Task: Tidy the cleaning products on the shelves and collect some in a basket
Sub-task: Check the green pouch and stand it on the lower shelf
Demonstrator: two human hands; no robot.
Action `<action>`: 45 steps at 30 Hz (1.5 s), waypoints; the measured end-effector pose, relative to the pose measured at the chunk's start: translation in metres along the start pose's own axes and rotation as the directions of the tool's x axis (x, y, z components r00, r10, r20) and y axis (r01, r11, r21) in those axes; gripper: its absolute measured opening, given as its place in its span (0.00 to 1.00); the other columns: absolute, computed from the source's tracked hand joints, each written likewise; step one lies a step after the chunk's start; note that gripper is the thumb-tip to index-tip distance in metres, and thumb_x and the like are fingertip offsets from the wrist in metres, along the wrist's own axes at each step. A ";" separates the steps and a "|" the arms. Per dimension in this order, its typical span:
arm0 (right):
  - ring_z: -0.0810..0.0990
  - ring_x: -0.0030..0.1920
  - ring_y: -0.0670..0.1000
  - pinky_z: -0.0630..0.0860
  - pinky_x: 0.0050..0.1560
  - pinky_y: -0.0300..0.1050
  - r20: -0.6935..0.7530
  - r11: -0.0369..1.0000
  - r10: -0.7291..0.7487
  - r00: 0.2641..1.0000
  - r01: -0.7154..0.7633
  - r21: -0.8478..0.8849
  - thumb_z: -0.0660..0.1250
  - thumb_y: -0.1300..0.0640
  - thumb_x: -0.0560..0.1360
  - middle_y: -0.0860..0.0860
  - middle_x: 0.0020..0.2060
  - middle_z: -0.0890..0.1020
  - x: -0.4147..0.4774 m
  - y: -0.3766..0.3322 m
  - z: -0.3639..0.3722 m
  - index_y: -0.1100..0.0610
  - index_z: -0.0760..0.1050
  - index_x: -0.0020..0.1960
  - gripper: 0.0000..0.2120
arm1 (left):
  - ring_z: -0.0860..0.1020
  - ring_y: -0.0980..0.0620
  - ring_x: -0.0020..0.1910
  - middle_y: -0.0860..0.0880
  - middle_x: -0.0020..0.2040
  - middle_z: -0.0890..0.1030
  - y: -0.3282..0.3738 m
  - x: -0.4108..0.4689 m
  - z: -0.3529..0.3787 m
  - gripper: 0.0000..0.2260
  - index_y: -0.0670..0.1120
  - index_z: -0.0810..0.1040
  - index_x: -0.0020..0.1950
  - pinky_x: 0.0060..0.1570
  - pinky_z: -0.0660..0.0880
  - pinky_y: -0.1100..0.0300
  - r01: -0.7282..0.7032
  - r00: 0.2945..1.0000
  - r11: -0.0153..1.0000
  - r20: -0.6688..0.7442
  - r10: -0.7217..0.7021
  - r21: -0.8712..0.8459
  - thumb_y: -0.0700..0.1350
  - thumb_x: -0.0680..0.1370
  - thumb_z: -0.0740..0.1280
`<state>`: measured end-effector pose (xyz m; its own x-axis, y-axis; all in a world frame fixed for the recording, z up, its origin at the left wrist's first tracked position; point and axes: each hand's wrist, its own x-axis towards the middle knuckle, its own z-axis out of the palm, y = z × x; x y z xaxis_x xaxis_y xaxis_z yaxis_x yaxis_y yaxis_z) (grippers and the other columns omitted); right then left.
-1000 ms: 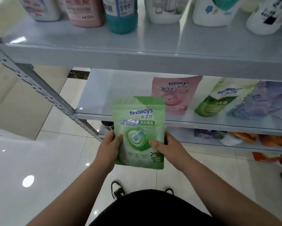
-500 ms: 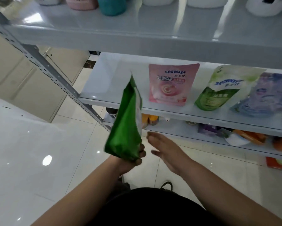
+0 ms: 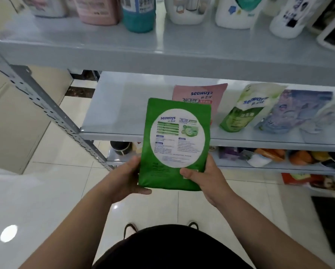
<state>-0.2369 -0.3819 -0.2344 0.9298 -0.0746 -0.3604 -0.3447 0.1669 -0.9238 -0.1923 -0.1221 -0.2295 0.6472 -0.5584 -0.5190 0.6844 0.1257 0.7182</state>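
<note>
The left hand (image 3: 124,179) and right hand (image 3: 207,179) each grip a lower corner of the upright green pouch (image 3: 174,144), whose white round label reads "seaways", held before the middle shelf (image 3: 114,113) where a pink pouch (image 3: 199,94) and a green-and-white pouch (image 3: 246,109) show the same brand.

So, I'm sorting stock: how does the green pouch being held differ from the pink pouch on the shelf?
The green pouch is held by the left hand and right hand at its lower corners; the pink pouch stands on the middle shelf, partly hidden behind it. The green pouch shows a white circle of small print; the pink pouch's visible part does not. Both read seaways.
</note>
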 end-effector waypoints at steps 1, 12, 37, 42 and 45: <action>0.84 0.59 0.46 0.83 0.54 0.43 -0.005 0.999 -0.020 1.000 0.020 -0.045 0.85 0.51 0.56 0.43 0.58 0.86 -0.002 0.001 0.006 0.38 0.77 0.61 0.36 | 0.84 0.43 0.59 0.46 0.64 0.83 0.001 -0.001 -0.001 0.37 0.53 0.76 0.71 0.45 0.83 0.50 -0.018 0.999 0.993 -0.027 0.022 0.115 0.63 0.65 0.80; 0.84 0.56 0.42 0.83 0.54 0.43 -0.112 0.957 -0.155 0.982 0.121 -0.263 0.84 0.50 0.56 0.40 0.55 0.86 -0.018 -0.001 0.067 0.37 0.76 0.61 0.36 | 0.85 0.44 0.57 0.47 0.60 0.85 0.009 -0.014 -0.034 0.40 0.50 0.74 0.70 0.47 0.83 0.51 -0.190 0.979 0.941 -0.023 0.205 0.280 0.49 0.59 0.82; 0.81 0.58 0.46 0.74 0.59 0.46 0.189 0.987 0.160 0.969 -0.154 -0.046 0.74 0.46 0.73 0.41 0.53 0.85 0.003 -0.023 0.088 0.48 0.78 0.60 0.17 | 0.74 0.52 0.24 0.48 0.32 0.76 0.012 0.007 -0.008 0.10 0.44 0.78 0.44 0.20 0.55 0.72 0.251 0.961 0.841 0.020 -0.275 -0.479 0.49 0.76 0.61; 0.81 0.41 0.51 0.76 0.41 0.44 0.208 0.972 0.062 0.976 -0.106 0.210 0.72 0.61 0.70 0.49 0.44 0.85 0.007 -0.016 0.079 0.61 0.70 0.67 0.27 | 0.81 0.45 0.31 0.44 0.37 0.81 0.011 0.017 0.019 0.13 0.44 0.83 0.44 0.22 0.71 0.66 0.299 0.953 0.888 0.162 -0.256 -0.349 0.52 0.71 0.66; 0.85 0.55 0.58 0.82 0.46 0.48 0.152 0.961 0.027 0.988 -0.068 0.269 0.75 0.70 0.66 0.57 0.55 0.86 0.017 -0.014 0.063 0.61 0.69 0.69 0.34 | 0.84 0.42 0.32 0.41 0.38 0.84 0.014 0.016 0.006 0.15 0.42 0.83 0.48 0.26 0.81 0.54 0.180 0.981 0.913 -0.007 -0.196 -0.365 0.51 0.76 0.62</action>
<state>-0.2081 -0.3234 -0.2195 0.9290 0.0804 -0.3613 -0.3594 0.4297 -0.8284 -0.1743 -0.1341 -0.2253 0.5027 -0.5668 -0.6527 0.8643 0.3137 0.3932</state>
